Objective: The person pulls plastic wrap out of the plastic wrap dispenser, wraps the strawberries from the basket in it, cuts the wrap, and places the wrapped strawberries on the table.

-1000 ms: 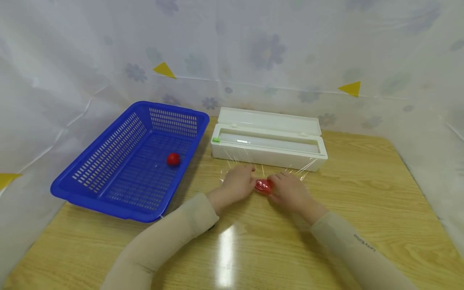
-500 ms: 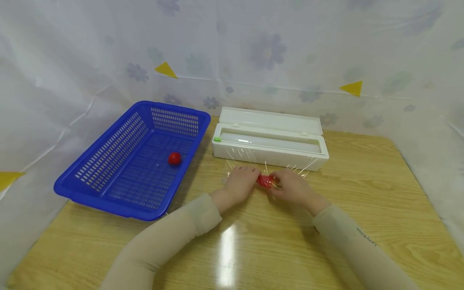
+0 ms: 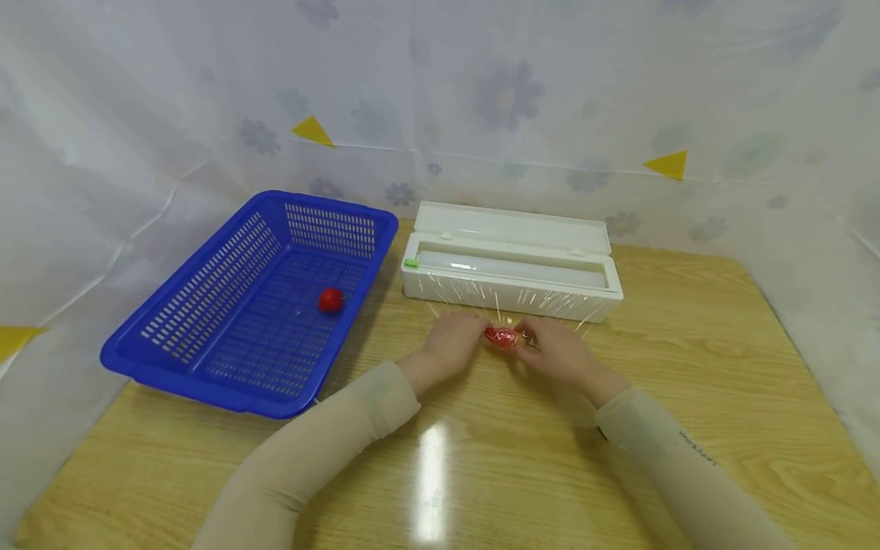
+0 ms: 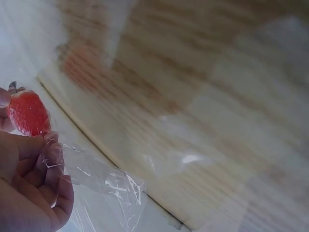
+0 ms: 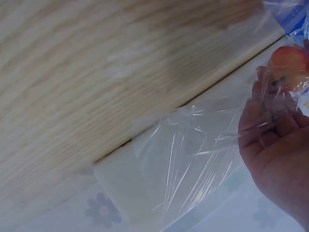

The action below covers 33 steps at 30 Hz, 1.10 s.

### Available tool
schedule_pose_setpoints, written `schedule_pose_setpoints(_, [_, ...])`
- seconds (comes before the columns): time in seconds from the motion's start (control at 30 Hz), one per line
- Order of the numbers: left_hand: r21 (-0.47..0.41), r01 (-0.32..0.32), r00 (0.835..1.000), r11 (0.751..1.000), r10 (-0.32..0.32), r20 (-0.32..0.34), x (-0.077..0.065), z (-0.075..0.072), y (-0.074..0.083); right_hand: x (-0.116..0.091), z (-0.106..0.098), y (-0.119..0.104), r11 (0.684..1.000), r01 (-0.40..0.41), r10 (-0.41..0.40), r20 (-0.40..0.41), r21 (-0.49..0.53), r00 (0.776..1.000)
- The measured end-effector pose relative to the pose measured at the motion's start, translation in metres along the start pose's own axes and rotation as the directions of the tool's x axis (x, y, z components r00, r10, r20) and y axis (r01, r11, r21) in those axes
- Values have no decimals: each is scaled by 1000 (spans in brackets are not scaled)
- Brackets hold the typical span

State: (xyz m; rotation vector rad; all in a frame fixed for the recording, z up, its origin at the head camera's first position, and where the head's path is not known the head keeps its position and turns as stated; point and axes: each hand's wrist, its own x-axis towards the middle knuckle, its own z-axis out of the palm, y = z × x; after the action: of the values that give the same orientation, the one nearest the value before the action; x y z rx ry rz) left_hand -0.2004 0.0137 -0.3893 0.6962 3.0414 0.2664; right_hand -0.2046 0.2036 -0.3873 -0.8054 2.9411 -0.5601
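Between the two hands sits a small red fruit with a short stem, covered in clear plastic wrap. The left hand pinches its left end, and in the left wrist view thumb and fingers curl at the fruit with gathered film around them. The right hand holds the other end; its curled fingers lie behind the film in the right wrist view, close round the fruit. Creased wrap stretches from the hands to a white cling-film box with its lid up and a roll inside.
A blue plastic basket stands at the left of the wooden table, holding one red round fruit. A green slider sits at the box's left end. A flowered curtain hangs behind.
The wrapped fruit and both hands have moved slightly toward the box, and the fruit has turned between the fingers. The film's creases now spread along the box's front. Basket and box have stayed put.
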Motion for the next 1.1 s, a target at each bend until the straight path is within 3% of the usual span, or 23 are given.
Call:
schedule_pose_setpoints(0.33, [-58, 29, 999, 998, -30, -14, 5, -2, -1, 1, 4, 1, 993, 44, -57, -125, -108, 990])
schedule_pose_setpoints(0.5, [-126, 79, 996, 989, -83, -31, 4, -5, 1, 5, 1, 3, 995, 47, -55, -101, -85, 993])
schedule_pose_setpoints(0.57, [-82, 83, 996, 993, -86, -39, 1, -8, 4, 6, -1, 4, 997, 44, -48, -74, -63, 996])
schedule_pose_setpoints(0.67, [89, 21, 998, 996, -15, -68, -3, -13, 10, 9, -4, 7, 1000, 29, -29, -32, 4, 999])
schedule_pose_setpoints(0.77, [277, -48, 990, 960, 82, -111, -6, -13, 14, 12, -7, 8, 997, -5, 5, 9, 73, 1000])
schedule_pose_setpoints(0.87, [381, -67, 986, 922, 120, -117, -3, -9, 14, 14, -11, 8, 993, -34, 28, 54, 109, 998])
schedule_pose_setpoints(0.97, [395, -66, 991, 916, 107, -83, 2, -5, 9, 15, -13, 7, 990, -55, 41, 99, 133, 994])
schedule_pose_setpoints(1.1, [291, -56, 992, 955, 85, -88, 9, 1, 0, 16, -14, 6, 986, -68, 48, 130, 150, 990])
